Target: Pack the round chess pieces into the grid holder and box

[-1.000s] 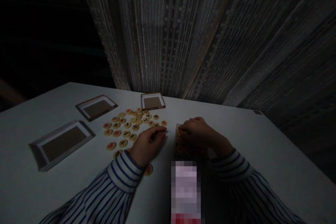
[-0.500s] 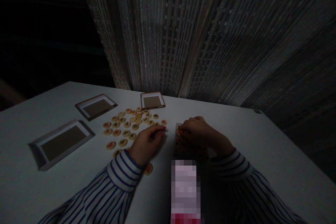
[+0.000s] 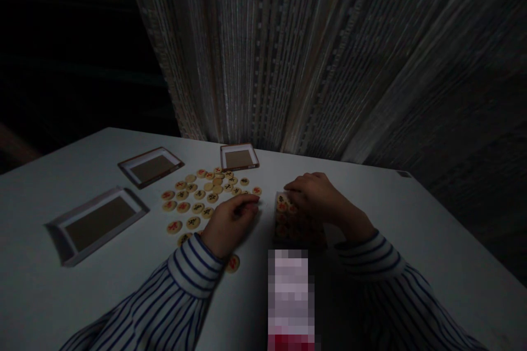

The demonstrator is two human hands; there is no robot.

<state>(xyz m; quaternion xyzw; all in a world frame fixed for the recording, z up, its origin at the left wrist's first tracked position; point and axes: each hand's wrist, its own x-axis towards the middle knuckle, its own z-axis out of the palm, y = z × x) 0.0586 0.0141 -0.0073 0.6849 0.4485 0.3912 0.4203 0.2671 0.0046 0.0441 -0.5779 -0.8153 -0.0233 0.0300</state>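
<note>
Beneath right hand (image 3: 319,197) fingers (image 3: 293,190), boxed discs (image 3: 287,224), left hand (image 3: 230,223) alongside

A white table (image 3: 411,241) carries three shallow trays with brown bottoms and pale rims. The large tray (image 3: 99,222) lies at the left, the middle tray (image 3: 150,166) further back, and the small tray (image 3: 239,157) near the far edge, all well apart. Behind the table hangs a grey ribbed curtain (image 3: 329,55); to its left is only darkness.
</note>
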